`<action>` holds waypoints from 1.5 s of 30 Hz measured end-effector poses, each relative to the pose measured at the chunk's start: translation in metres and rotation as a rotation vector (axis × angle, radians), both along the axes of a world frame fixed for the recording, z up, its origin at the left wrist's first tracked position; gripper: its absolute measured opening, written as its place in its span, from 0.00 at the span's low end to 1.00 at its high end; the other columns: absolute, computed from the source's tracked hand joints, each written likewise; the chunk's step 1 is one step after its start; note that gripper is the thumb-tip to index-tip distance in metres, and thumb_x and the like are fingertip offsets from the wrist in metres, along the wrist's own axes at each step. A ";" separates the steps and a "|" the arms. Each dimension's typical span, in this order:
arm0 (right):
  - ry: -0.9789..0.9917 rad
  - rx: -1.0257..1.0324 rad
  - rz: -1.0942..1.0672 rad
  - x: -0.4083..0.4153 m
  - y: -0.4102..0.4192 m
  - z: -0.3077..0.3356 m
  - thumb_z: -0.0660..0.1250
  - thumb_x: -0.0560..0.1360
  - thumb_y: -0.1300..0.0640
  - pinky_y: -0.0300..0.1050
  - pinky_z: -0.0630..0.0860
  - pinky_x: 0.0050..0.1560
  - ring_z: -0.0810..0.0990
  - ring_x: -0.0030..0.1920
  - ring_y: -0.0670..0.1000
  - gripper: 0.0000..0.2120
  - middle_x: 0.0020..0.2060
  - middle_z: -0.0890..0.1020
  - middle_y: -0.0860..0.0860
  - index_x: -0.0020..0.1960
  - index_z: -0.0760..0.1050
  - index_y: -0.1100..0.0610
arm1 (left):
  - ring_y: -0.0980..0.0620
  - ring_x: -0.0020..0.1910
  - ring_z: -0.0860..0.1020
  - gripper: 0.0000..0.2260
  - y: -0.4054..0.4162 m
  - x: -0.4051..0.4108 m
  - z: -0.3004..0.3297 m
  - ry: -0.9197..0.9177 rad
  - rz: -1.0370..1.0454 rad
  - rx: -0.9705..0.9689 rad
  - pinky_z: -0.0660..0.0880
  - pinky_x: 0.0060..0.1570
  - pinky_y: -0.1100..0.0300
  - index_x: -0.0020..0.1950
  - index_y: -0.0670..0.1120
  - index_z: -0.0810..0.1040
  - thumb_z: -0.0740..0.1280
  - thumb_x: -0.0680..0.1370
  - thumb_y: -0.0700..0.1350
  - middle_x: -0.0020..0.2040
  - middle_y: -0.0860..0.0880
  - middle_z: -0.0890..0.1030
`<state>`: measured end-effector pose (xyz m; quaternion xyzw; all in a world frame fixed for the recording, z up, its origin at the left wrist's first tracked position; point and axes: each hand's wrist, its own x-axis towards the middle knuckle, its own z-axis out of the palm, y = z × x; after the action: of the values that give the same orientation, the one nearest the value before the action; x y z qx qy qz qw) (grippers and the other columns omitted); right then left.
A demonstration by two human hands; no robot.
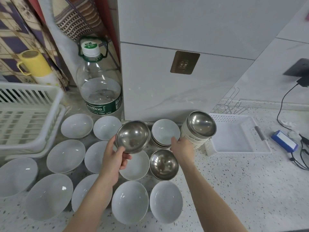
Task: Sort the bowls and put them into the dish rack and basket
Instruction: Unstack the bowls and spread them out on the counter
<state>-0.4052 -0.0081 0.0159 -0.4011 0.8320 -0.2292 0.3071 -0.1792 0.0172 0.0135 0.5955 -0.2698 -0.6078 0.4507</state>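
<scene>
Speckled countertop (242, 190) spread across the whole lower view, backed by a white tiled wall (175, 91). At nine o'clock, a white slatted dish rack (31, 114), standing on the counter. At three o'clock, a white perforated basket (237, 136), with a wire rack (229, 106) just behind it against the wall. At eleven o'clock, a big clear water bottle (99, 87) with a green label, upright, near the rack's far corner. From eight to six o'clock, white bowls (66, 156) laid open side up in rows, close together, some rims touching. At centre, just toward one o'clock, a stack of white bowls (165, 131) nested together. At two o'clock, a tilted stack of cream bowls (190, 139) with a steel bowl (201, 123) nested on top, held over the counter just beside the basket's near left corner. At centre, a second steel bowl (133, 136) lifted above the white ones, tilted toward the camera. Below and right of it, at five o'clock from centre, a third steel bowl (163, 164) resting on the counter. Left hand (115, 158) clamped on the lifted steel bowl's near rim, thumb inside, fingers underneath. Right hand (182, 149) closed round the base of the tilted cream stack. At three o'clock, far right, a blue box (284, 140) among black cables (301, 156).
</scene>
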 end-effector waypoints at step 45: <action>-0.445 -0.407 -0.308 -0.136 0.154 0.009 0.58 0.74 0.67 0.40 0.64 0.27 0.68 0.24 0.43 0.13 0.21 0.70 0.46 0.48 0.81 0.57 | 0.57 0.28 0.81 0.27 0.067 -0.151 -0.007 -0.370 -0.439 -0.003 0.71 0.24 0.64 0.75 0.60 0.58 0.57 0.80 0.38 0.45 0.47 0.82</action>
<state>-0.5408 0.1460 0.0250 -0.2637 0.7327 -0.5162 0.3566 -0.3301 0.0843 0.0064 0.6228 -0.4711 -0.5714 0.2523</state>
